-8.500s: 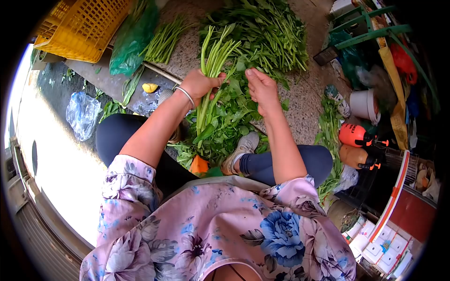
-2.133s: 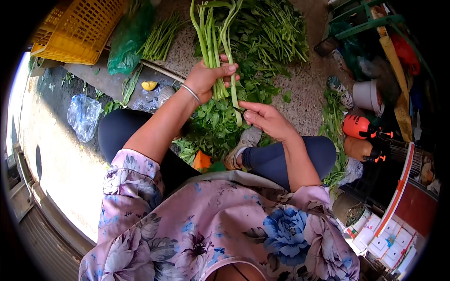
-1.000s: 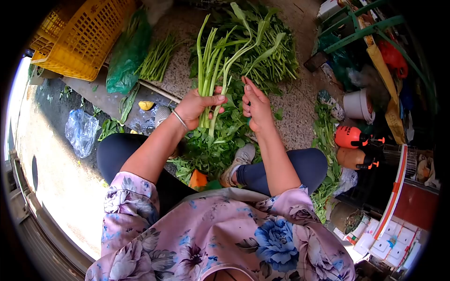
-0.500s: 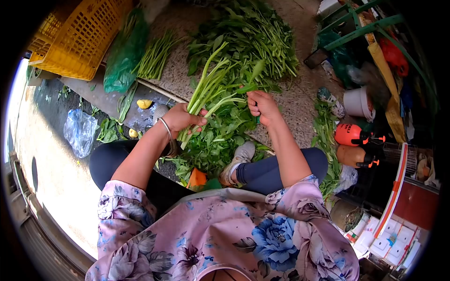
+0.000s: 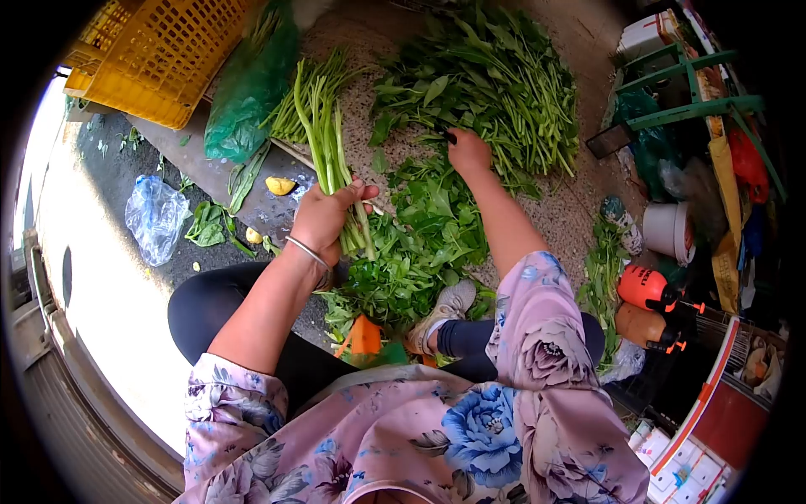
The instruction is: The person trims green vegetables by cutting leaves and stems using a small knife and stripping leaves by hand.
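My left hand [image 5: 323,220] is closed around a bunch of long green stems [image 5: 326,139], held upright with the cut ends below the fist. My right hand [image 5: 470,154] is at the near edge of a large heap of leafy greens [image 5: 504,92]. Its fingers are curled, and a small dark object [image 5: 445,134] shows at their tips; its kind is unclear. Between my arms lies a pile of loose green leaves [image 5: 428,214]. More trimmed stems [image 5: 306,105] rest on the ground past my left hand.
A yellow plastic crate [image 5: 168,63] and a green plastic bag [image 5: 252,92] stand at upper left. A clear bag [image 5: 157,218] lies on the left. To the right are a white bucket [image 5: 669,231], a red spray bottle [image 5: 646,288] and a green metal frame [image 5: 693,109].
My right hand has moved away from the stems, forward to the large heap. My left hand still holds its bunch, now more upright. The view has shifted slightly.
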